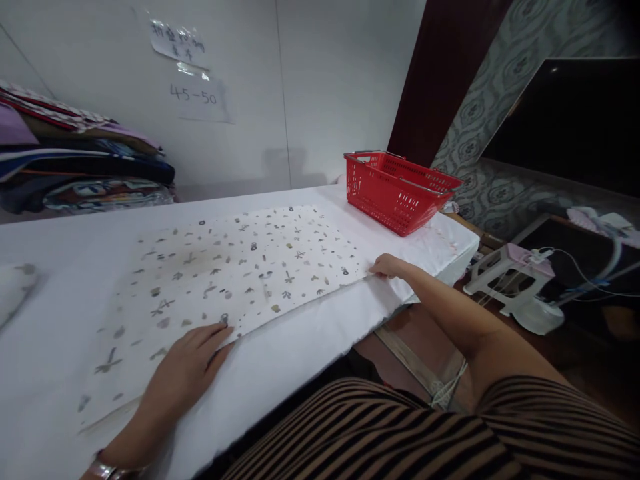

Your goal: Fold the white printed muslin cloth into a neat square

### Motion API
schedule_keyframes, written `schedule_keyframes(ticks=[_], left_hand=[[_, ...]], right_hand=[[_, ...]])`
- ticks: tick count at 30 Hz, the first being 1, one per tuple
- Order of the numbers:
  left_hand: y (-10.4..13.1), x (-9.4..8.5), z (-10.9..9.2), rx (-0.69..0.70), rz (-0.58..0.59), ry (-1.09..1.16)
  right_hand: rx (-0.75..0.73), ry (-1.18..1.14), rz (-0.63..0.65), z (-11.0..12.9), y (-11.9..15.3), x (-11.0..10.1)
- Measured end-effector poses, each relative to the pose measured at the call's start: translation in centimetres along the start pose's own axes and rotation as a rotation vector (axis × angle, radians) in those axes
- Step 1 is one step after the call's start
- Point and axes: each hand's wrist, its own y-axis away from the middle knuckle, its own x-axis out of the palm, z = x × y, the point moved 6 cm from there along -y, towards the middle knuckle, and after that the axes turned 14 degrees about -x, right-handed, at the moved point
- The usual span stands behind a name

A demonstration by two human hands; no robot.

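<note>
A white cloth with a small grey and olive print lies spread out on the white-covered table. Its near edge runs between my two hands. My left hand grips that edge on the left, thumb below and fingers on top. At the cloth's right corner, my right hand pinches the fabric with its fingers closed. The cloth looks mostly flat, its near edge slightly raised off the table.
A red plastic basket with metal handles stands at the table's back right. Folded fabrics are stacked at the back left. Part of a white bundle shows at the left edge. A white stool stands beyond the table's right end.
</note>
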Motion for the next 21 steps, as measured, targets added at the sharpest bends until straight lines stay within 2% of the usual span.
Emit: schedule_keyframes(ticks=[10,15,21], left_hand=[[-0.1,-0.3,-0.2,-0.042,0.012,0.008],[-0.1,0.1,0.3,-0.048,0.018,-0.005],[-0.1,0.4,0.5,-0.029,0.017,-0.011]], right_hand=[[0.047,-0.101,-0.002,0.4,-1.2,-1.4],[0.061,-0.232,0.007,0.6,-1.5,-1.1],[0.022,-0.345,-0.041,0.6,-1.7,-1.1]])
